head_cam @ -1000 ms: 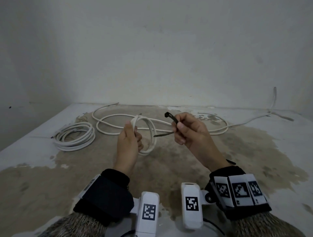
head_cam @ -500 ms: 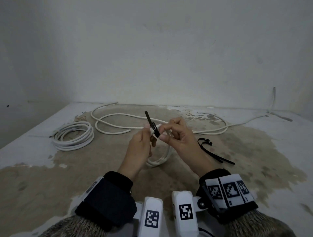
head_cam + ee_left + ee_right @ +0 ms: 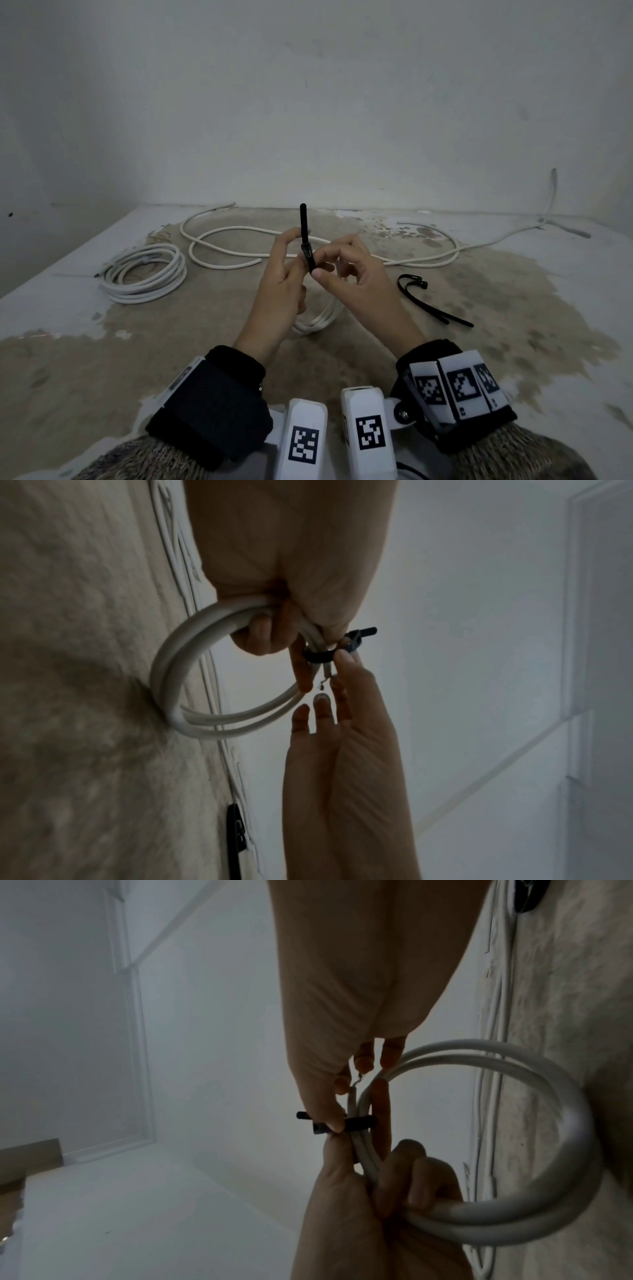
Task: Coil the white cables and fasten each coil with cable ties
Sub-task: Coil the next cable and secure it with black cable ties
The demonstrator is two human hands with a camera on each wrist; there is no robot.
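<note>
My left hand (image 3: 294, 263) grips a small white cable coil (image 3: 320, 317) that hangs below both hands, seen as a double loop (image 3: 171, 669) in the left wrist view. A black cable tie (image 3: 304, 236) is wrapped round the coil's strands (image 3: 356, 1123), and its tail stands straight up. My right hand (image 3: 322, 269) pinches the tie at its head between thumb and forefinger; the other fingers are spread loosely. A bare wire end of the cable (image 3: 322, 687) sticks out just past the tie.
A finished white coil (image 3: 147, 274) lies on the stained floor (image 3: 102, 359) at the left. A long loose white cable (image 3: 239, 263) snakes behind the hands toward the right wall. Spare black cable ties (image 3: 431, 303) lie to the right of my right hand.
The right hand brought the black tie from beside the coil onto it. The tie now circles the strands with its tail pointing up, and both hands have closed together.
</note>
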